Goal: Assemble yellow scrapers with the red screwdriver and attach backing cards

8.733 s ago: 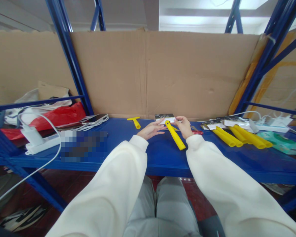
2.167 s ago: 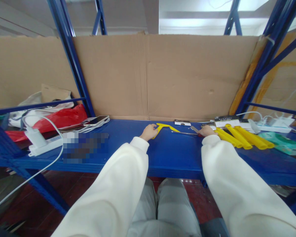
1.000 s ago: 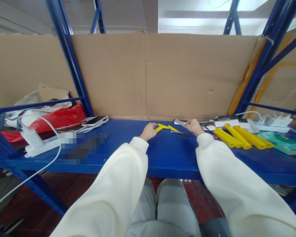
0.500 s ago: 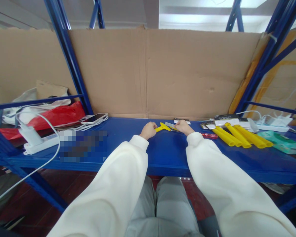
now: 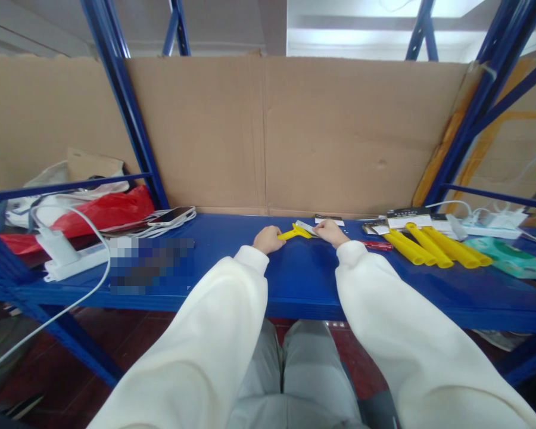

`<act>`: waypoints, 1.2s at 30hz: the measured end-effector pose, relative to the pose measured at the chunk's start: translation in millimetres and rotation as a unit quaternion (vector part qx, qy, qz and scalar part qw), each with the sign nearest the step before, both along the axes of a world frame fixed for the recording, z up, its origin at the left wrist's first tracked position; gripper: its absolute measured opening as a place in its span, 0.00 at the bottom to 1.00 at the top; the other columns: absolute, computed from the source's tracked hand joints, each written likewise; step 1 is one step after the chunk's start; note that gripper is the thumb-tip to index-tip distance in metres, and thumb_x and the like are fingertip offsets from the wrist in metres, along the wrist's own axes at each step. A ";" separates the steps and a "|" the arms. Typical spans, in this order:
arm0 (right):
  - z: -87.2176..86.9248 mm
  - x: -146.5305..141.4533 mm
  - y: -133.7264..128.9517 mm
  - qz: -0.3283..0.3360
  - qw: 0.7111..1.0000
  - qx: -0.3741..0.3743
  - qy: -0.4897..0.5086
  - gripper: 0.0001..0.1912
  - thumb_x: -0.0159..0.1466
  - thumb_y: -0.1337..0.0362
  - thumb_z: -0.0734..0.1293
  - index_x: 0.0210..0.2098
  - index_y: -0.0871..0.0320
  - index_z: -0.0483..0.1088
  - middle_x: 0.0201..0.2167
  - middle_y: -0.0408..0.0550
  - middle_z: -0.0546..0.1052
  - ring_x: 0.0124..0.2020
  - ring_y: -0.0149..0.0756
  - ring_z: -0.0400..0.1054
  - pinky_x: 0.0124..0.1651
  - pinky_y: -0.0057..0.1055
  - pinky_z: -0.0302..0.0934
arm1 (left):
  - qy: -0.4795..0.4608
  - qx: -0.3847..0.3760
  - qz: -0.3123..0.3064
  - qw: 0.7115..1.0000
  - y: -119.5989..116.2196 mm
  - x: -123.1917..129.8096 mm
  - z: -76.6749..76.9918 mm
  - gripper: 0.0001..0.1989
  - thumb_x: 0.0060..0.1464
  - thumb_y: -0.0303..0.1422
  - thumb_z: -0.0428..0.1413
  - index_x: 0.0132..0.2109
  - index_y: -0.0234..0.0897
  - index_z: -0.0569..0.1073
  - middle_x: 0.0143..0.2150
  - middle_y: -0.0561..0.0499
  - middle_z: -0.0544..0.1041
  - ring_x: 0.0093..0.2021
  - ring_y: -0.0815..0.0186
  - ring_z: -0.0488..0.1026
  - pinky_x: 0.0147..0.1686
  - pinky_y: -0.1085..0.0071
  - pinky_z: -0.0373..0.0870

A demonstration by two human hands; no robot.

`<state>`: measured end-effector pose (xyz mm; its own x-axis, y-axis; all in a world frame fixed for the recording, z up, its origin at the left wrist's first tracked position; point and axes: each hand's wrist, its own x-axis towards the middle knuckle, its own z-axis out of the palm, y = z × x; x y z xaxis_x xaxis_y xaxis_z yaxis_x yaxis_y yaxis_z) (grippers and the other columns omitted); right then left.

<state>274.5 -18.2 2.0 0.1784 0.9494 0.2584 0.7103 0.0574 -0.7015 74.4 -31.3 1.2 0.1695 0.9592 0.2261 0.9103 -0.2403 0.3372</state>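
Near the middle of the blue shelf, my left hand [image 5: 268, 239] is closed around the handle of a yellow Y-shaped tool [image 5: 290, 233], which looks like a scraper. Its forked head points toward my right hand [image 5: 332, 233]. That hand pinches one end of a flat grey strip [image 5: 305, 227], whose other end rests over or against the tool's head. Whether the strip is fitted in the head I cannot tell. My right fingertips are partly hidden. A slim red object [image 5: 377, 245] lies just right of my right hand, and a small black-and-white card [image 5: 329, 220] lies behind it.
Several yellow tubular handles [image 5: 429, 245] with black-and-white labels lie to the right, beside a teal packet [image 5: 509, 257]. A white power strip [image 5: 78, 262], cable and phone [image 5: 173, 215] are at left. Cardboard [image 5: 263, 137] closes the back between blue posts [image 5: 129, 107].
My right hand has shifted slightly, and the grey strip now shows more plainly, angled across the yellow head. My left hand still holds the handle in nearly the same place.
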 end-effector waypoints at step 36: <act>8.3 -8.0 -9.1 0.031 0.974 -0.087 0.207 0.12 0.62 0.72 0.67 0.22 0.61 0.67 0.13 0.39 0.67 0.14 0.25 0.60 0.17 0.22 0.49 | -0.059 0.061 -0.044 0.995 3.0 2.7 -1.8 0.10 0.52 0.32 0.62 0.43 0.36 0.80 0.46 0.46 0.81 0.47 0.60 0.77 0.48 0.70 0.71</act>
